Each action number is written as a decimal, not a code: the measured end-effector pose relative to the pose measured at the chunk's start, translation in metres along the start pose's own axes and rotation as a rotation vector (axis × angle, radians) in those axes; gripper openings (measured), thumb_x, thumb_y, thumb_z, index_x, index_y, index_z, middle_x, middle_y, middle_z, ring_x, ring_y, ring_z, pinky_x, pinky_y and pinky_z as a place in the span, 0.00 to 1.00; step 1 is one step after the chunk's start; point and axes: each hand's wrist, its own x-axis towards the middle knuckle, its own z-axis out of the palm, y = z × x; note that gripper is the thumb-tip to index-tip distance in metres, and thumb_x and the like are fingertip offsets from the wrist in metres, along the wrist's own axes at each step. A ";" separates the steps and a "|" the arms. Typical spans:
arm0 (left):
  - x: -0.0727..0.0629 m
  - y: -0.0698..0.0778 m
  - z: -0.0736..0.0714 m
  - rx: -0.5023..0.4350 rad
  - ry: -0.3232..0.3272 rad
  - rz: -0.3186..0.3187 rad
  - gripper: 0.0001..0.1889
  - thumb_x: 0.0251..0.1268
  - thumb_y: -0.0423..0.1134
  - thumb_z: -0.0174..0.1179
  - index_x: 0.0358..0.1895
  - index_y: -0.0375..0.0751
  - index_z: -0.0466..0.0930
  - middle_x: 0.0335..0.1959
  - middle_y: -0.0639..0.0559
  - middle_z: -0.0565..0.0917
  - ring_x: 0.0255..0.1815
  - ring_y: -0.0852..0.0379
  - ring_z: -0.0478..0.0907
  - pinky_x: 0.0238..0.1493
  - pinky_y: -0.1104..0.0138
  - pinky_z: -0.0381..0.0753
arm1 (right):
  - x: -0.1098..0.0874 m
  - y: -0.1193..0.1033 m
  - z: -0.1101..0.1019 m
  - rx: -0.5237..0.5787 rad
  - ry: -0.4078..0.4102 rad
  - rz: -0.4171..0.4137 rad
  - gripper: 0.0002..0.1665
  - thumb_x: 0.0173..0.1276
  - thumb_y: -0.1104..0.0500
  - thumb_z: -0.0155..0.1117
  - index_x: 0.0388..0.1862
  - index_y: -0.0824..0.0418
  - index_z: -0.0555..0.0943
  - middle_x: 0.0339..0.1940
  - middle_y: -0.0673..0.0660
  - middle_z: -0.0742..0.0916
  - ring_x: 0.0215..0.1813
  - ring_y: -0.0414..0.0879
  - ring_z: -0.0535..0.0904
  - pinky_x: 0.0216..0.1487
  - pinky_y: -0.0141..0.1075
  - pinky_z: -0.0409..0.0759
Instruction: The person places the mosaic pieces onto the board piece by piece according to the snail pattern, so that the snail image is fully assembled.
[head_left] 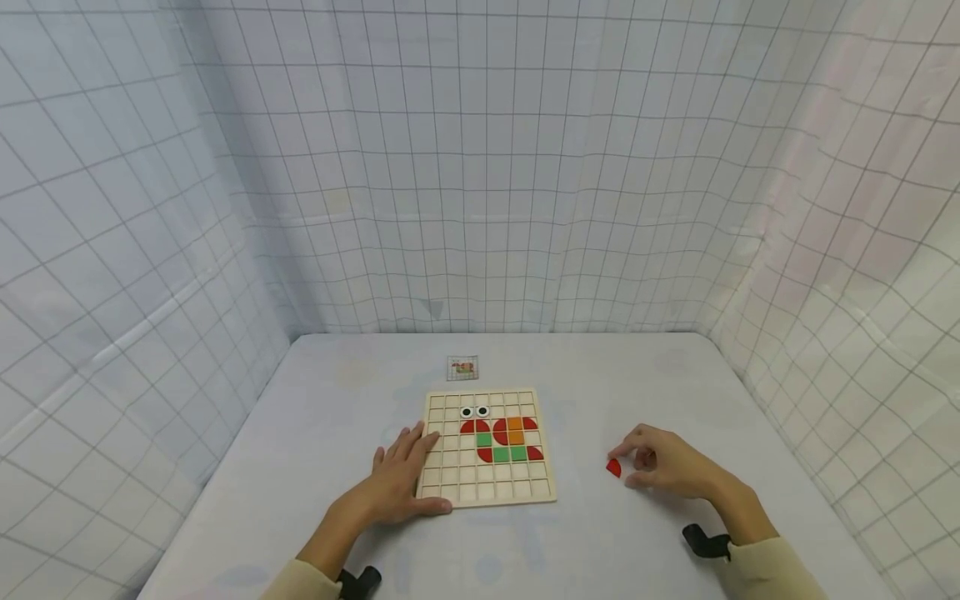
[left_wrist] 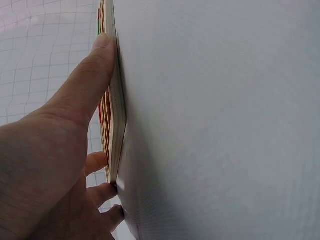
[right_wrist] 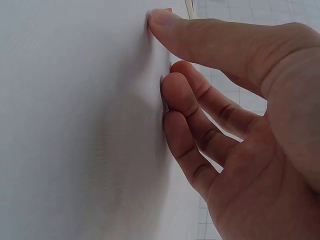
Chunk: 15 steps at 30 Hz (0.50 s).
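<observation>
A pale wooden grid board (head_left: 453,477) lies flat on the table. My left hand (head_left: 396,482) rests at its near left corner, thumb along the front edge and fingers spread over the left side. In the left wrist view the thumb (left_wrist: 80,90) presses against the board's edge (left_wrist: 118,120). Off to the right of the board lies a red quarter-round tile (head_left: 614,467). My right hand (head_left: 667,462) is low over the table beside it, index fingertip at the tile and thumb just apart from it. In the right wrist view the thumb hides most of the tile.
Set in the board are red quarter-round tiles (head_left: 500,432), green square tiles (head_left: 501,455), orange square tiles (head_left: 515,437) and two round eye tiles (head_left: 482,412). Behind the board lies a small picture card (head_left: 462,367). White gridded curtains (head_left: 480,167) enclose the table (head_left: 360,392) at the back and sides.
</observation>
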 end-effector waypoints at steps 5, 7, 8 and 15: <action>0.000 0.000 0.000 -0.003 0.000 -0.001 0.64 0.65 0.62 0.86 0.95 0.40 0.58 0.99 0.30 0.50 0.99 0.22 0.46 0.90 0.16 0.44 | 0.002 0.001 0.002 0.006 0.014 -0.015 0.21 0.74 0.58 0.87 0.63 0.51 0.95 0.53 0.50 0.90 0.43 0.34 0.80 0.47 0.29 0.83; 0.000 0.000 -0.001 -0.005 0.000 0.000 0.64 0.65 0.62 0.87 0.95 0.40 0.58 0.99 0.30 0.50 0.99 0.22 0.46 0.90 0.16 0.44 | 0.003 0.000 0.003 0.013 0.017 -0.015 0.20 0.74 0.59 0.87 0.63 0.52 0.95 0.53 0.50 0.90 0.42 0.33 0.80 0.45 0.29 0.83; 0.000 0.000 -0.001 -0.005 0.000 0.000 0.64 0.65 0.62 0.87 0.95 0.40 0.58 0.99 0.30 0.50 0.99 0.22 0.46 0.90 0.16 0.44 | 0.003 0.000 0.003 0.018 0.018 -0.014 0.20 0.74 0.59 0.87 0.63 0.52 0.95 0.53 0.50 0.90 0.42 0.33 0.79 0.45 0.29 0.82; -0.001 0.000 -0.001 -0.008 0.003 0.004 0.64 0.65 0.61 0.87 0.95 0.39 0.58 0.99 0.30 0.50 0.99 0.21 0.46 0.90 0.16 0.44 | 0.007 -0.004 0.008 0.024 0.040 -0.029 0.20 0.73 0.62 0.87 0.61 0.56 0.94 0.49 0.50 0.92 0.40 0.32 0.78 0.43 0.28 0.81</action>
